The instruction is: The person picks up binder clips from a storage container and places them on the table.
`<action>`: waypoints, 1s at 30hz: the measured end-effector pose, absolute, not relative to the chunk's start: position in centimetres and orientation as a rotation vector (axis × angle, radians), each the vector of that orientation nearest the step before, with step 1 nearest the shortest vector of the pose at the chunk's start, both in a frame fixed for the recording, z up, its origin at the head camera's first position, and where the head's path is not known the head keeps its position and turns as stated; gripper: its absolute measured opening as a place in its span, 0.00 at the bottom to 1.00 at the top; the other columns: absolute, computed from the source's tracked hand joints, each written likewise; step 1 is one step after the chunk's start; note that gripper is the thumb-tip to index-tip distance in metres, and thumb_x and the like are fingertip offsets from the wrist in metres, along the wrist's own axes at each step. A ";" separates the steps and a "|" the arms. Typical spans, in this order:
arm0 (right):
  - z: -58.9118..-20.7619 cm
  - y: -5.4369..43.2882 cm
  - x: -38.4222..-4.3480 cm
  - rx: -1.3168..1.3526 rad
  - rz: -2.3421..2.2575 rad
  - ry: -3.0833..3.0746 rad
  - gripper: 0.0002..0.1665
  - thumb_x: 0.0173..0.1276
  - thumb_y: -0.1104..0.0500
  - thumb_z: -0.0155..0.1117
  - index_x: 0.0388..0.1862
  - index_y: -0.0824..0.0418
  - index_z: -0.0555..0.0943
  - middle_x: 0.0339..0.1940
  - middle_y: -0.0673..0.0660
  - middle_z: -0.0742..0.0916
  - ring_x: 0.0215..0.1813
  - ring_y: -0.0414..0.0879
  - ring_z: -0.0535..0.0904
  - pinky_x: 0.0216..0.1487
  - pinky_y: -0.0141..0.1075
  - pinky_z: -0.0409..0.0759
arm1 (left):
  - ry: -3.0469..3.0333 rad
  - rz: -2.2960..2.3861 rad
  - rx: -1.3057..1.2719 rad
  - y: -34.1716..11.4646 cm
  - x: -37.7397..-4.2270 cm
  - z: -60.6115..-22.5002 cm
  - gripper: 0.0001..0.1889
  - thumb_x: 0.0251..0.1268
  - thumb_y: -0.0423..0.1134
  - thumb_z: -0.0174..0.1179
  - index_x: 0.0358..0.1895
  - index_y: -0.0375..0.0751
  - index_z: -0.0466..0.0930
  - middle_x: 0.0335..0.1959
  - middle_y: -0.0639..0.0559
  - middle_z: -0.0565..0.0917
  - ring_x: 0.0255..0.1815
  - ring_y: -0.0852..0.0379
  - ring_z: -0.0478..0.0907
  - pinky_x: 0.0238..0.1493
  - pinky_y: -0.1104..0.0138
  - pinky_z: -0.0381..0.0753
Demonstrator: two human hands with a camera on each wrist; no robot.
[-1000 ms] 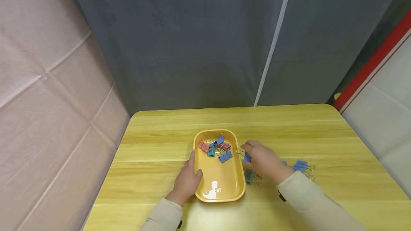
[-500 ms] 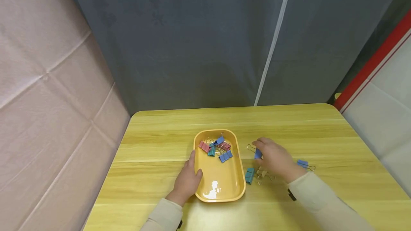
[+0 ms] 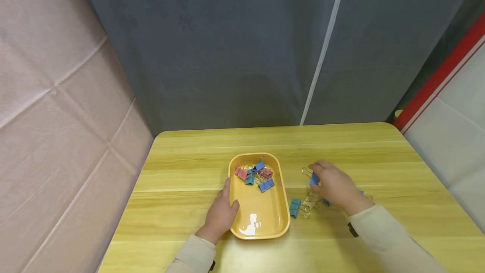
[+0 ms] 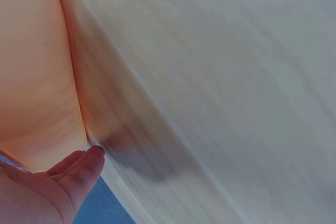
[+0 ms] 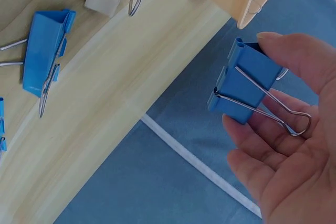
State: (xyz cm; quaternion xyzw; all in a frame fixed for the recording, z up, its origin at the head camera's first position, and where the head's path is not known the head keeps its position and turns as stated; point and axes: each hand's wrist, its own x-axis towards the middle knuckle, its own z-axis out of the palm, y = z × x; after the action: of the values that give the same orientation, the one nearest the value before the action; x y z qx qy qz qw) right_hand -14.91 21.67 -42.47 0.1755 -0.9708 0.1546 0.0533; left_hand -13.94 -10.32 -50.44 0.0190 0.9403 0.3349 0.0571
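The blue clip point(image 3: 314, 178) sits at ten o'clock of my right hand point(image 3: 335, 186), pinched between thumb and fingers. My right wrist view shows a bent wire handle point(image 5: 262, 88) pointing toward my palm; the head view alone shows the mixed pink, teal and blue clips point(image 3: 249, 177) at the tray's point(image 3: 261, 218) twelve o'clock end. My left hand point(image 3: 221, 212) rests, fingers straight, at that glossy yellow tray's eight o'clock. Teal clip point(image 3: 294, 208) and cream clip point(image 3: 310, 200) lie at my right hand's eight o'clock, on the wood-grained table point(image 3: 189, 155).
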 end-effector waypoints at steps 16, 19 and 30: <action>-42.1 24.0 -14.6 0.383 0.461 -3.014 0.31 0.56 0.62 0.72 0.57 0.74 0.75 0.55 0.70 0.79 0.56 0.67 0.75 0.54 0.57 0.76 | 2.830 1.013 0.045 -10.3 -13.9 -50.4 0.38 0.69 0.42 0.53 0.78 0.43 0.45 0.66 0.29 0.67 0.51 0.36 0.78 0.49 0.44 0.77; -42.1 24.5 -14.5 0.363 0.457 -3.023 0.31 0.56 0.61 0.71 0.57 0.74 0.75 0.55 0.71 0.79 0.55 0.67 0.76 0.53 0.57 0.76 | 2.832 1.007 0.041 -10.3 -13.9 -50.4 0.38 0.69 0.42 0.53 0.78 0.44 0.45 0.66 0.29 0.67 0.50 0.36 0.78 0.48 0.45 0.78; -42.2 26.2 -14.5 0.295 0.500 -3.038 0.32 0.56 0.61 0.71 0.58 0.74 0.74 0.54 0.71 0.79 0.54 0.68 0.76 0.52 0.59 0.76 | 2.850 0.989 0.039 -10.3 -13.9 -50.4 0.37 0.69 0.42 0.53 0.77 0.44 0.46 0.66 0.28 0.68 0.50 0.35 0.78 0.48 0.45 0.78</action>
State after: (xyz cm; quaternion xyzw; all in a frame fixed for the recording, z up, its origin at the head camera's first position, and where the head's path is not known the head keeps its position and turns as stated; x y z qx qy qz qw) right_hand -14.54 26.20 -42.19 0.0953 -0.9819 0.1617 0.0245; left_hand -13.94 -10.33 -50.42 0.0128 0.9428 0.3272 0.0625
